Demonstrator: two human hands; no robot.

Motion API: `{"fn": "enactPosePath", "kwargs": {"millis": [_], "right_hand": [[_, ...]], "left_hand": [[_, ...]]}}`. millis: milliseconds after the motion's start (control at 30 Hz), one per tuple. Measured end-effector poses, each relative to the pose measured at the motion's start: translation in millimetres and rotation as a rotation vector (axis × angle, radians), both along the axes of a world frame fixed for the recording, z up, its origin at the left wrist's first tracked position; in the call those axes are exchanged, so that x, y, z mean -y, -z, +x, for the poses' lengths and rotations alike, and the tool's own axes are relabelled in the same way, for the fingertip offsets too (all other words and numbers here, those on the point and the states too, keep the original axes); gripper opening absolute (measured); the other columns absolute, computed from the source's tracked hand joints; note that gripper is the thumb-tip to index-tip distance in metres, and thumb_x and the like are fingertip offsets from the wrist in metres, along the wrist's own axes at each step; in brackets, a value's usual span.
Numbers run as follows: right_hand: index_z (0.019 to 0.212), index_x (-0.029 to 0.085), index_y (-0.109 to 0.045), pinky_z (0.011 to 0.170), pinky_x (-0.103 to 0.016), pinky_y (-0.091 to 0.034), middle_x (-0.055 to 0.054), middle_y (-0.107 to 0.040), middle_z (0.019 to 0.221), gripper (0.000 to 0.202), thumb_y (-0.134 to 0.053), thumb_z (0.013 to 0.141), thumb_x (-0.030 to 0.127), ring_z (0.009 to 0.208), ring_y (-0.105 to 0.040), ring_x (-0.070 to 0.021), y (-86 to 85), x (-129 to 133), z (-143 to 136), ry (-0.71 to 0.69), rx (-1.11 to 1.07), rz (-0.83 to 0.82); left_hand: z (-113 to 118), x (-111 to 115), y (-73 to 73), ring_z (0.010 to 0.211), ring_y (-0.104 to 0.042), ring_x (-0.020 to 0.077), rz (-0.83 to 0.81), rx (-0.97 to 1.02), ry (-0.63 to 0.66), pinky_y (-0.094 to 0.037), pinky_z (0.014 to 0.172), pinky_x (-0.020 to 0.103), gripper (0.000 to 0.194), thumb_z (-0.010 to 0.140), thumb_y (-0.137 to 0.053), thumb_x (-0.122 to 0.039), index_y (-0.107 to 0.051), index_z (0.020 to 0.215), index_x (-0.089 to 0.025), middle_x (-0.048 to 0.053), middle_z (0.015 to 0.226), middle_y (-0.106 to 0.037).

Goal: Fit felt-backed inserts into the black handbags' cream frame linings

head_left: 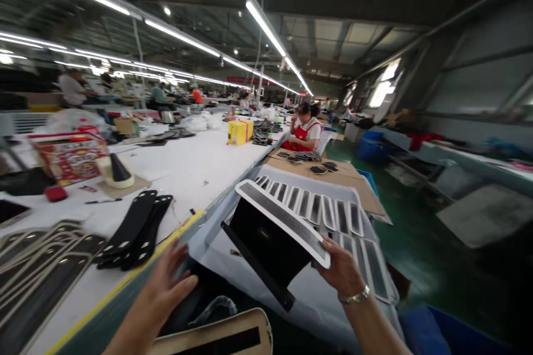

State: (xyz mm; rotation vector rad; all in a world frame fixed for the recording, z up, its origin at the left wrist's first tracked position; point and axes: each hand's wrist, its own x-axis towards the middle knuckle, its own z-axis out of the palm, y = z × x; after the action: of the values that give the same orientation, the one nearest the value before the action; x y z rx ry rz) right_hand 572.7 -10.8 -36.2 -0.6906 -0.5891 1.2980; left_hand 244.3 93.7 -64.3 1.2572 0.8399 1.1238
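Observation:
Near the middle, my right hand (342, 269) grips the near end of a long white-edged dark strip (283, 219), thumb on top. Below that strip hangs a black panel (262, 238) with a dark bar along its lower edge; how the two are joined is hidden. My left hand (166, 288) holds nothing, its fingers apart, above the table's yellow edge. Rows of white-edged dark strips (341, 216) lie on a white sheet beyond my right hand. At the bottom, a beige piece with a black slot (233, 338) is partly visible below my left hand.
Black straps (133, 230) and stacked pale-edged pieces (50, 266) lie on the long white table (179, 161) at left. A yellow box (240, 132) stands farther back. Beyond the strips, a person in a red apron (306, 133) sits by brown cardboard (345, 177). Blue bin (445, 333) at lower right.

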Motion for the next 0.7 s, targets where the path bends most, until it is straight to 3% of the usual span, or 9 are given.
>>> {"fn": "enactPosePath", "kwargs": {"millis": [100,167,233,300,367,467,567,633,700], "right_hand": [[0.083,0.014,-0.068,0.055,-0.016,-0.051,-0.002,-0.067,0.068,0.018,-0.073,0.068,0.021,0.06,-0.063,-0.0106,2.4,-4.8,-48.1,-0.221,0.007,0.011],[0.081,0.013,-0.067,0.056,-0.018,-0.05,-0.003,-0.066,0.068,0.02,-0.074,0.067,0.024,0.06,-0.063,-0.0118,5.6,-4.8,-66.5,-0.331,0.035,0.004],[0.079,0.012,-0.065,0.055,-0.019,-0.048,-0.004,-0.065,0.069,0.019,-0.074,0.066,0.024,0.06,-0.062,-0.0118,9.8,-4.0,-75.3,-0.404,0.072,-0.008],[0.075,0.012,-0.064,0.053,-0.019,-0.046,-0.004,-0.064,0.069,0.018,-0.075,0.067,0.024,0.058,-0.06,-0.0111,15.2,-3.2,-79.2,-0.476,0.1,-0.023],[0.075,0.011,-0.064,0.053,-0.019,-0.046,-0.005,-0.064,0.07,0.019,-0.075,0.066,0.024,0.058,-0.06,-0.0111,21.6,-2.8,-82.5,-0.523,0.105,-0.04],[0.09,0.013,-0.066,0.054,-0.022,-0.049,-0.005,-0.067,0.075,0.024,-0.071,0.071,0.029,0.059,-0.062,-0.0131,30.3,-2.7,-90.6,-0.495,0.039,-0.071],[0.108,0.018,-0.063,0.065,-0.031,-0.054,-0.009,-0.068,0.094,0.05,-0.057,0.078,0.057,0.075,-0.065,-0.0199,34.0,-3.4,-98.5,-0.431,-0.081,-0.067],[0.123,0.022,-0.054,0.081,-0.043,-0.051,-0.012,-0.058,0.123,0.079,-0.039,0.071,0.08,0.101,-0.06,-0.0269,33.9,-4.7,-99.4,-0.345,-0.108,-0.02],[0.13,0.028,-0.047,0.092,-0.052,-0.042,-0.01,-0.04,0.142,0.092,-0.025,0.065,0.089,0.121,-0.046,-0.0306,33.3,-6.5,-95.4,-0.251,-0.069,0.03]], "left_hand": [[-8.1,-3.8,-22.4,0.119,-0.049,0.0289,-0.064,0.112,0.056,-0.041,0.098,0.043,0.078,0.071,-0.068,-0.044,-0.033,0.138,-0.024,0.012,0.13,-0.051],[-12.8,-12.3,-36.7,0.12,-0.047,0.0317,0.031,0.061,0.086,-0.035,0.103,0.045,0.071,0.063,-0.074,-0.042,-0.05,0.127,-0.02,0.011,0.125,-0.057],[-22.4,-19.9,-46.9,0.123,-0.044,0.0332,0.179,-0.126,0.035,-0.028,0.108,0.046,0.061,0.053,-0.08,-0.034,-0.063,0.11,-0.02,0.01,0.121,-0.059],[-34.2,-23.0,-51.8,0.121,-0.046,0.033,0.263,-0.279,-0.007,-0.026,0.109,0.046,0.057,0.048,-0.082,-0.026,-0.067,0.102,-0.02,0.009,0.118,-0.062],[-42.1,-20.6,-53.2,0.112,-0.054,0.0319,0.243,-0.296,0.034,-0.033,0.105,0.046,0.052,0.051,-0.08,-0.023,-0.067,0.101,-0.018,0.01,0.111,-0.065],[-40.2,-11.4,-54.6,0.101,-0.061,0.0292,0.102,-0.183,0.098,-0.042,0.097,0.042,0.041,0.057,-0.077,-0.026,-0.068,0.096,-0.015,0.009,0.099,-0.07],[-32.4,-4.8,-61.3,0.099,-0.063,0.0275,-0.024,-0.075,0.058,-0.045,0.094,0.039,0.038,0.06,-0.075,-0.029,-0.067,0.095,-0.015,0.007,0.092,-0.072],[-32.7,-4.4,-68.5,0.092,-0.065,0.0269,-0.108,-0.029,0.025,-0.049,0.088,0.038,0.037,0.062,-0.074,-0.031,-0.067,0.095,-0.015,0.006,0.086,-0.072],[-38.2,-5.8,-75.5,0.082,-0.068,0.0264,-0.176,-0.019,-0.007,-0.052,0.08,0.037,0.036,0.061,-0.075,-0.031,-0.067,0.093,-0.015,0.005,0.078,-0.072]]}}
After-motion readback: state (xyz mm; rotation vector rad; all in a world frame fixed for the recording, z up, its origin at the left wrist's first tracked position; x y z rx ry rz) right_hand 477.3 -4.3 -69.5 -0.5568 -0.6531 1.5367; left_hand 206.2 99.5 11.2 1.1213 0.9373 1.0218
